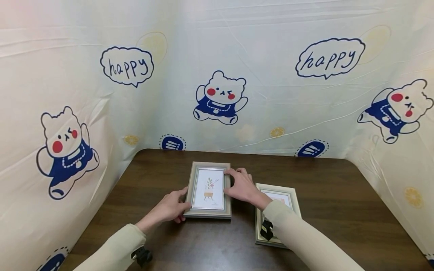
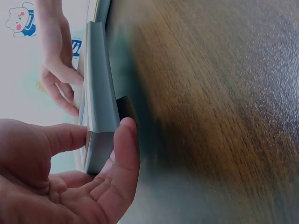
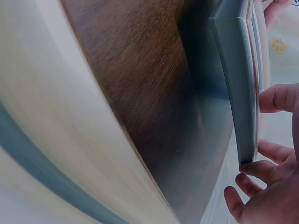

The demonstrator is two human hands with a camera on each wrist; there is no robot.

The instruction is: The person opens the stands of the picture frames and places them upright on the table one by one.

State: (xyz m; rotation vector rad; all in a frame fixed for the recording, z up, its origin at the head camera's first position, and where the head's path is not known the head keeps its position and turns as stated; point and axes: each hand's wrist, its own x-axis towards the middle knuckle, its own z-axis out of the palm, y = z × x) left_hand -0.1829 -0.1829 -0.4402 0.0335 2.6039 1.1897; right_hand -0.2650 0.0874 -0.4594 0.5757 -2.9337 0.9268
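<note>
Nearest me are my cream sleeves (image 1: 115, 246), a small black device (image 1: 142, 256) at each wrist. Under my right forearm lies a pale champagne-coloured rectangular picture frame (image 1: 259, 214); my arm hides most of the print in it.

Just beyond, slightly left of centre, I hold a second frame, beige-silver with a grey-green side (image 1: 211, 213), face up; the wrist views show a shadowed gap between it and the table. My left hand (image 1: 167, 207) pinches its near left corner, thumb on the face, fingertips underneath. My right hand (image 1: 242, 186) grips its far right edge, thumb and forefinger apart on the face, the other fingers curled about the corner. Inside is a white print (image 1: 200, 188) of a leafy plant with a pink flower in an orange-tan pot on legs; the tiny lettering at its foot is too small to read.

The dark brown wood-grain table (image 1: 339, 203) has rounded far corners and a soft sheen. Pale, creased fabric (image 1: 264, 22) hangs behind it and along both sides, printed with white bears (image 1: 220, 98) in navy tops, yellow citrus slices (image 1: 277, 132) and navy badges (image 1: 173, 142). Two cloud-shaped speech bubbles (image 1: 127, 67) read "happy".
</note>
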